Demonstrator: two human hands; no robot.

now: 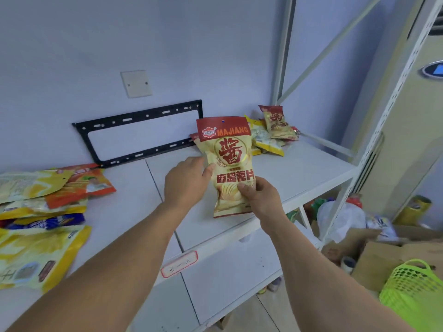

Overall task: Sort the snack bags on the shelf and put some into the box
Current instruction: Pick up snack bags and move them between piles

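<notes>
Chip bag (230, 164) gripped upright by right hand (260, 200), steadied by left hand (189, 180) fingers curled on edge, label faced for sorting above shelf (299, 168)

Both hands (220, 185) hold a chip bag (229, 164) upright above the shelf (299, 168), seemingly clear of it.
</notes>
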